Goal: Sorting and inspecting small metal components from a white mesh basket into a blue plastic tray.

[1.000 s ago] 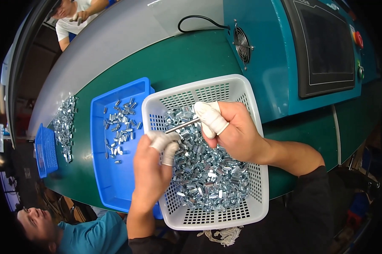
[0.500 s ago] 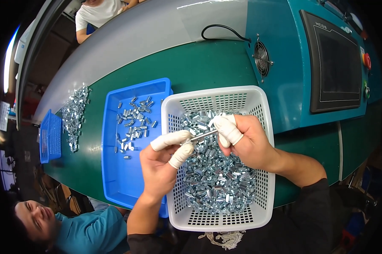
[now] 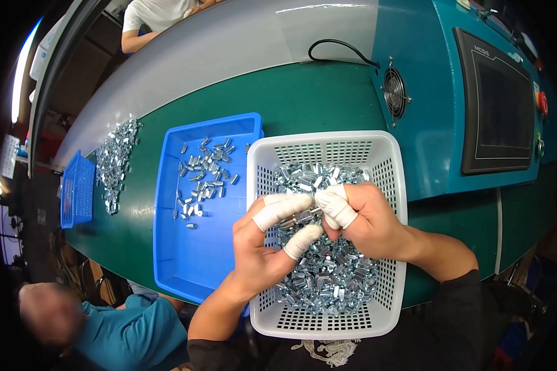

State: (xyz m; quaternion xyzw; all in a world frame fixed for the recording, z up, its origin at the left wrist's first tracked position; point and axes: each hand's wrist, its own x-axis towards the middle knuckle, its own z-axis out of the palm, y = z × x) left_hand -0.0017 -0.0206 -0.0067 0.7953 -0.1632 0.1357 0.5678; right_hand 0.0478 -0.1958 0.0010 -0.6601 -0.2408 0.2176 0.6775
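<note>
My right hand [image 3: 374, 222], with white finger covers on its thumb and fingers, pinches a thin metal rod that its fingers now mostly hide. Close against it, my left hand [image 3: 260, 247] has its covered index finger and thumb apart. A hexagonal metal sleeve [image 3: 305, 217] shows in the gap between them, by the rod's end; whether the left fingers touch it is unclear. Both hands are above a white perforated basket [image 3: 399, 272] heaped with shiny metal sleeves [image 3: 328, 278].
To the left lies a blue tray [image 3: 182, 260] with several loose sleeves. Further left, a pile of sleeves [image 3: 114, 161] spreads beside a small blue basket [image 3: 77, 191]. A teal machine [image 3: 420, 123] with a screen stands right. One person [image 3: 133, 328] sits lower left, another [image 3: 155, 15] beyond the grey partition.
My left hand has moved right, up to my right hand, and its index finger and thumb have parted. The rod, bare between the hands before, is now mostly covered. The view has shifted slightly.
</note>
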